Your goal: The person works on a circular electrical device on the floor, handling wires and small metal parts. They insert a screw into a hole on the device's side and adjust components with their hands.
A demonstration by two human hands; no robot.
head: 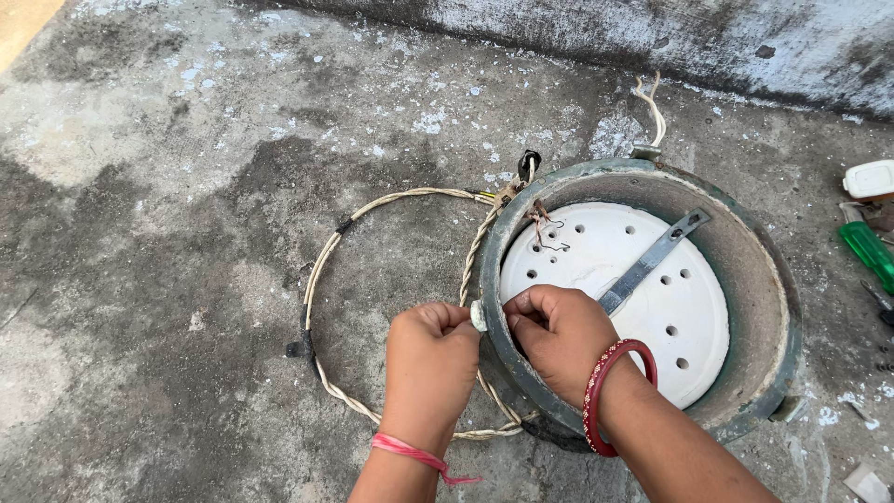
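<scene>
A round grey-green metal housing (765, 279) lies on the concrete floor, open side up. Inside it sits a white perforated disc (689, 307) crossed by a flat metal strip (652, 261). My right hand (559, 340), with a red bangle at the wrist, rests over the housing's near-left rim, fingers curled inside the rim. My left hand (430, 359), with a pink thread at the wrist, is closed just outside the rim, pinching a small pale part (478, 317) on the rim's outer wall. A twisted pale cord (372, 210) loops on the floor to the left.
A green-handled screwdriver (868, 250) and a white plastic piece (871, 179) lie at the right edge. Short wire ends (649, 107) stick up behind the housing. A stained wall base (652, 37) runs along the top. The floor (168, 261) is rough and patchy.
</scene>
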